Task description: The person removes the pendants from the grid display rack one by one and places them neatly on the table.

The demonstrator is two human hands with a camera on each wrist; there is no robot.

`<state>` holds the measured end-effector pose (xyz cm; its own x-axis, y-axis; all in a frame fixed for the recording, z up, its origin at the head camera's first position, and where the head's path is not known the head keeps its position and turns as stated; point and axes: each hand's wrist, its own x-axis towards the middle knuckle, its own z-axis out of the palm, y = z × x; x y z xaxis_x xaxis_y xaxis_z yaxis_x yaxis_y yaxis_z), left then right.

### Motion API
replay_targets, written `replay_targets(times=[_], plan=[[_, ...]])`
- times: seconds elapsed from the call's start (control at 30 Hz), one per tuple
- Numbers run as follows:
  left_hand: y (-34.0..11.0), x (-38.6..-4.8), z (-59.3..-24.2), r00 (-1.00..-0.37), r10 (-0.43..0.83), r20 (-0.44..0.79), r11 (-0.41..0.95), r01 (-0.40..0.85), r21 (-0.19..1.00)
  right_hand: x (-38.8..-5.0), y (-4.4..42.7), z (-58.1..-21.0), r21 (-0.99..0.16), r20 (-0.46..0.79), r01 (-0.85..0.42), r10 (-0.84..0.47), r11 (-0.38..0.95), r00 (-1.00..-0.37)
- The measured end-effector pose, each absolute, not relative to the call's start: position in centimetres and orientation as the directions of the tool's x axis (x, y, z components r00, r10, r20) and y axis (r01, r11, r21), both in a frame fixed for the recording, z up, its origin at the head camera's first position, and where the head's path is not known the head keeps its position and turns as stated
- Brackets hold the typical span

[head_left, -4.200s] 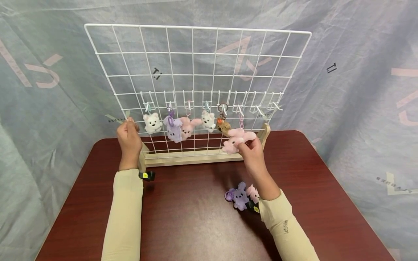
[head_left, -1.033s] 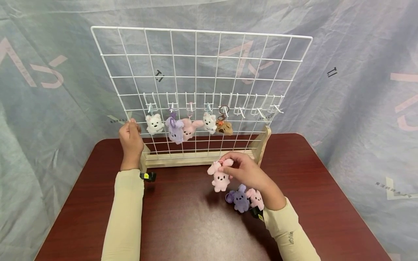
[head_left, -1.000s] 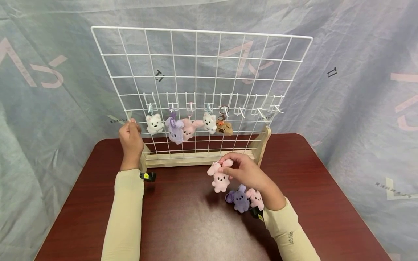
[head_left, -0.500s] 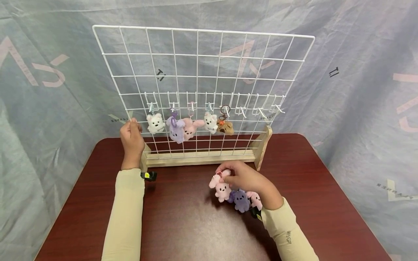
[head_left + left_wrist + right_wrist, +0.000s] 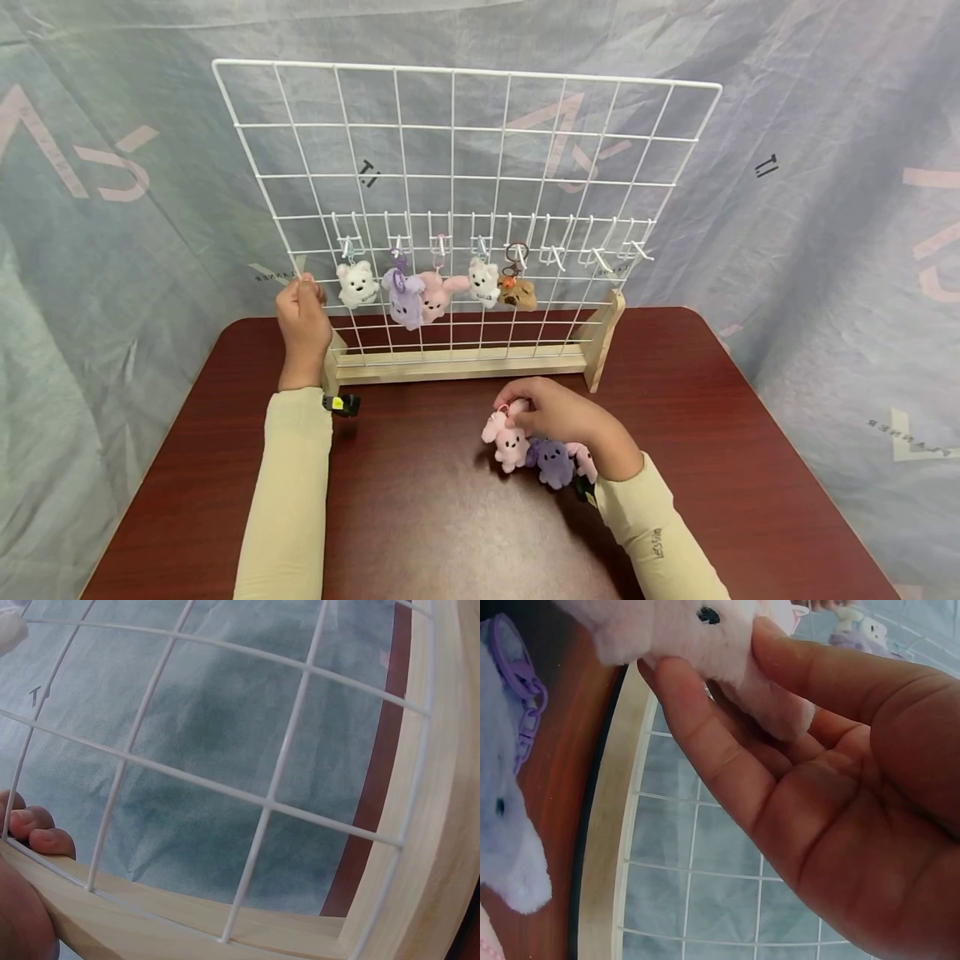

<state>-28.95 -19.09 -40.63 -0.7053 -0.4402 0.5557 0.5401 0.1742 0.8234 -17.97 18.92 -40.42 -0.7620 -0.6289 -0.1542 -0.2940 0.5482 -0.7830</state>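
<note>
My left hand (image 5: 303, 325) grips the left edge of a white wire grid rack (image 5: 453, 72); in the left wrist view its fingertips (image 5: 51, 841) curl around the wooden frame. My right hand (image 5: 566, 418) pinches a pink bunny plush keychain (image 5: 512, 450) by its head and ears, low over the table; whether its feet touch the wood I cannot tell. In the right wrist view thumb and fingers close on the pink plush (image 5: 682, 637). Right beside it lie a purple bunny keychain (image 5: 555, 463) and another pink bunny (image 5: 583, 458), the latter partly hidden by my wrist.
On the rack hang a white bear (image 5: 357, 285), a lavender bunny (image 5: 407, 302), a pink bunny (image 5: 433, 307), a second white bear (image 5: 483, 283) and a brown plush (image 5: 519, 293). Bare hooks (image 5: 553, 257) follow on the right. A wooden base (image 5: 457, 362) stands on the dark red table (image 5: 420, 500).
The pink bunny, on the sixth hook in the oldest frame, came off it. My right hand has carried it down beside the purple bunny. My left hand keeps its hold on the rack.
</note>
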Motion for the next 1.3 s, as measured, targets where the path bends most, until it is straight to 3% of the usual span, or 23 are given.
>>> replay_targets(times=[0.33,0.77,1.3], plan=[[-19.0,-28.8,-40.6,-0.715,-0.430,0.551,0.162,0.539,0.827,-18.4,18.9,-41.2,-0.772,-0.223,-0.268,-0.641,0.576,-0.734],[-19.2,-28.9,-40.7,-0.700,-0.433,0.569,0.161,0.560,0.812,-18.9,18.9,-42.1,-0.751,-0.214,-0.312,-0.660,0.583,-0.720],[-19.1,-28.7,-40.5,-0.705,-0.426,0.566,0.154,0.560,0.814,-18.6,18.6,-42.7,-0.736,-0.301,-0.250,-0.635,0.629,-0.711]])
